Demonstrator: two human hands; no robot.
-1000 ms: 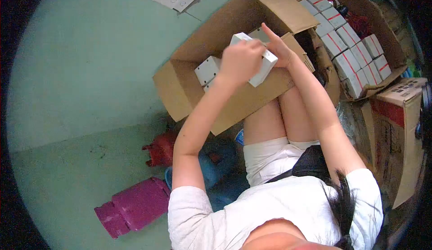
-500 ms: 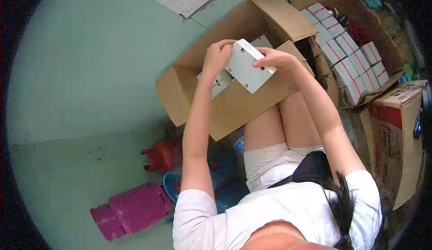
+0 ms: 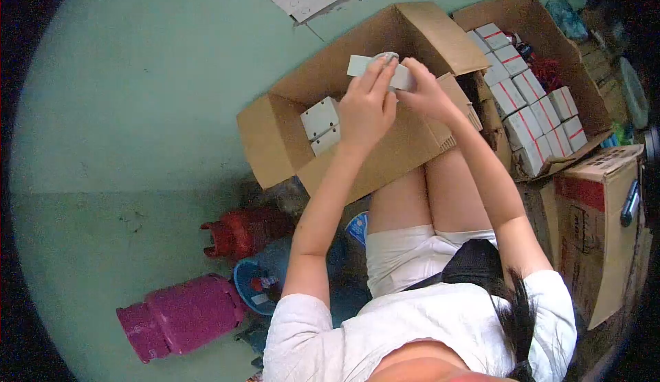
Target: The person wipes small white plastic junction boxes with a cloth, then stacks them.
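A white box-like piece (image 3: 359,65) is raised over the open cardboard box (image 3: 258,138), tilted so that a narrow side shows. My right hand (image 3: 427,94) is closed on its right end. Across its middle lies my left hand (image 3: 369,112), fingers pressed together around a small greyish thing (image 3: 387,57) too hidden to make out. More white pieces with small dark holes (image 3: 321,118) lie inside the cardboard box, left of my left hand.
Right of it, another carton (image 3: 584,83) holds several small white boxes with red stripes (image 3: 529,85). A closed carton (image 3: 584,231) stands at the right. A red cylinder (image 3: 247,233), a magenta cylinder (image 3: 189,315) and a blue basin (image 3: 242,289) are at the lower left.
The white piece has turned from its broad face to a narrow side. My left hand has moved right, from the piece's left edge onto its middle, and the greyish thing now shows under its fingers.
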